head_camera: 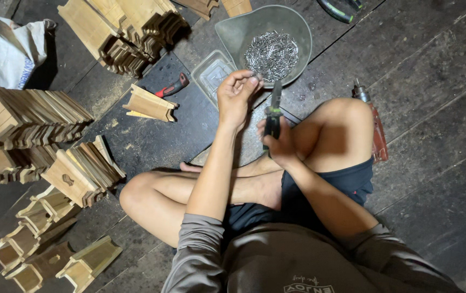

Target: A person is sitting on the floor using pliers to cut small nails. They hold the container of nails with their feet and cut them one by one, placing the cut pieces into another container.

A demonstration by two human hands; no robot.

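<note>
Near the centre of the frame the left hand pinches a small nail, fingertips closed, just below the grey pan of nails at upper middle, while the right hand is closed round a dark-handled tool. Many assembled wooden pieces lie stacked at left; one single wooden piece lies apart on the floor, seemingly still to be nailed.

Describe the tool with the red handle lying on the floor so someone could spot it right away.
Start at the grey dustpan-shaped tray of nails at the top centre. Beside it to the left sits a clear plastic tub, and just left of that lies the tool with the red and black handle. It is the only red thing beside the wooden pieces.
</note>
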